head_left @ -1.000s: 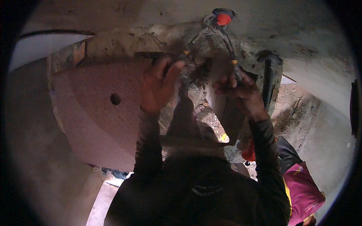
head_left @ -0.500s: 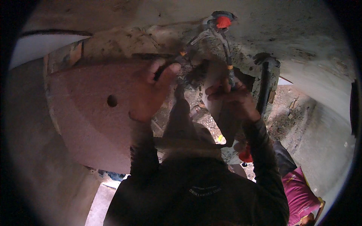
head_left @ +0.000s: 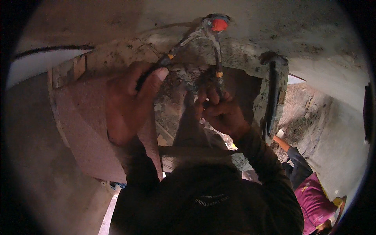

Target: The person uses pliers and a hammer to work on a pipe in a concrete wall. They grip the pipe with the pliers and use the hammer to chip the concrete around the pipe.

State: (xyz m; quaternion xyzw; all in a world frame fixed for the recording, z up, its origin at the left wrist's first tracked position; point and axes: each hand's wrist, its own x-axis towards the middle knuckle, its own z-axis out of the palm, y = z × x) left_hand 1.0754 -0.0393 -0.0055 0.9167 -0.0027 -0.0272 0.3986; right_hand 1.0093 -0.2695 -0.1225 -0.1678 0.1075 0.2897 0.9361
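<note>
A dirt-caked, pliers-like tool (head_left: 217,53) spreads its two long handles toward me, each with a dark grip and an orange band. Its head lies against the wall, at an orange-red round piece (head_left: 219,25) in a dark ring; whether that piece is part of the tool or held by it I cannot tell. My left hand (head_left: 129,102) wraps around the left handle, thumb lying along the grip. The end of the right handle sits in the curled fingers of my right hand (head_left: 225,111).
A reddish-brown board (head_left: 82,121) stands at the left under my left hand. A dark pipe (head_left: 274,94) runs down at the right. Beyond it lies rubble (head_left: 301,121). Another person in a magenta shirt (head_left: 315,201) reaches in at lower right. The rough wall (head_left: 293,35) curves across the back.
Both my hands and the tool have moved left, the left hand farthest. The orange-red piece shifted left with the tool's head. The other person's arm now reaches toward the rubble.
</note>
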